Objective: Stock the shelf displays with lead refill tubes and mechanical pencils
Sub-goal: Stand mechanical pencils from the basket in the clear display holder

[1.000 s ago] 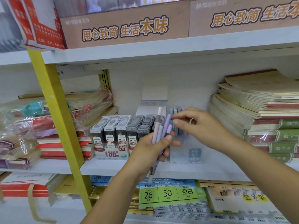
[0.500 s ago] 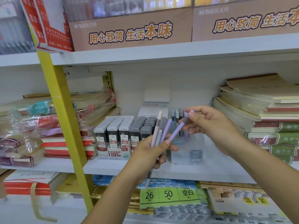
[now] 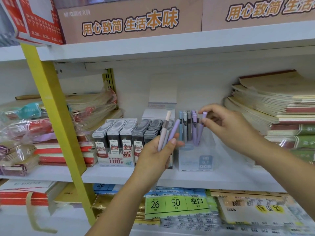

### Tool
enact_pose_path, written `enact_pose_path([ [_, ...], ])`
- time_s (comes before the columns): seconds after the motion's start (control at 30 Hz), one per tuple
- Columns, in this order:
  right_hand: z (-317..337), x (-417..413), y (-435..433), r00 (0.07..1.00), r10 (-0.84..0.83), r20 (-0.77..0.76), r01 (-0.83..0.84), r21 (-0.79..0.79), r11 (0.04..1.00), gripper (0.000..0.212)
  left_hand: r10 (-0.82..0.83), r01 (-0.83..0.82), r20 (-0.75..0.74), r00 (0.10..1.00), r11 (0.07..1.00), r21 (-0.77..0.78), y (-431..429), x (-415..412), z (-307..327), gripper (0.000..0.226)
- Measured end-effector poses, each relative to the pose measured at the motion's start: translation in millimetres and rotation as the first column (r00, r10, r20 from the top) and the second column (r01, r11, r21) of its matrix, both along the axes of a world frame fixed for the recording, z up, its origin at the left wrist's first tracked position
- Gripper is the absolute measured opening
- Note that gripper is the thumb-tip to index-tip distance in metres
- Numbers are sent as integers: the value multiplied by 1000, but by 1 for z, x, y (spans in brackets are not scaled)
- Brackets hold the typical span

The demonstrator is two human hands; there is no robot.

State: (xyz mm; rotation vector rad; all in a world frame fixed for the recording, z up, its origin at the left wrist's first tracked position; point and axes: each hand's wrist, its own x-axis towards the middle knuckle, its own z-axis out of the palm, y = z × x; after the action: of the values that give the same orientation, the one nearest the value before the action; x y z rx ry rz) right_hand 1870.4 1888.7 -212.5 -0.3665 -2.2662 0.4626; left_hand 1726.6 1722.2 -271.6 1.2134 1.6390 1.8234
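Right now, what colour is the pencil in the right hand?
Pale purple: the pencil pinched by the right hand, clearest in the head view.

2 arms show, both bare. The slim left forearm (image 3: 119, 201) runs uncovered to the left hand (image 3: 153, 156), whose thumbnail (image 3: 173, 141) is short and rounded. The right forearm (image 3: 281, 160) and right hand (image 3: 229, 127) are likewise uncovered.

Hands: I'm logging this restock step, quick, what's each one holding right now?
Left hand: grips a bundle of slim pastel mechanical pencils.
Right hand: pinches one slim purple mechanical pencil, tip down in the clear plastic display box.
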Motion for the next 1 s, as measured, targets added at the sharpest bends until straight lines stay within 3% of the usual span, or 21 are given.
enact_pose_path([
  [0.3, -7, -8, 2, 998, 47, -30, -48, -43, 998, 11, 27, -28, -43, 999, 999, -19, 2, -2, -3, 24],
  [0.53, -12, -17, 15, 1000, 6, 8, -6, -23, 1000, 24, 9, -10, -36, 999, 1000, -23, 3, -2, -1, 25],
  [0.73, -11, -21, 22, 999, -44, -4, 44, 92, 995, 24, 6, -6, -26, 1000, 1000, -21, 1, -2, 1, 26],
  [0.9, -9, -21, 22, 988, -112, 106, 102, 96, 990, 25, -19, 19, 9, 1000, 1000, -25, 1, -3, 1, 26],
  [1.0, -5, -18, 13, 985, -166, 47, 157, 161, 974, 26, -53, 54, 31, 998, 998, -21, 0, -4, 2, 21],
])
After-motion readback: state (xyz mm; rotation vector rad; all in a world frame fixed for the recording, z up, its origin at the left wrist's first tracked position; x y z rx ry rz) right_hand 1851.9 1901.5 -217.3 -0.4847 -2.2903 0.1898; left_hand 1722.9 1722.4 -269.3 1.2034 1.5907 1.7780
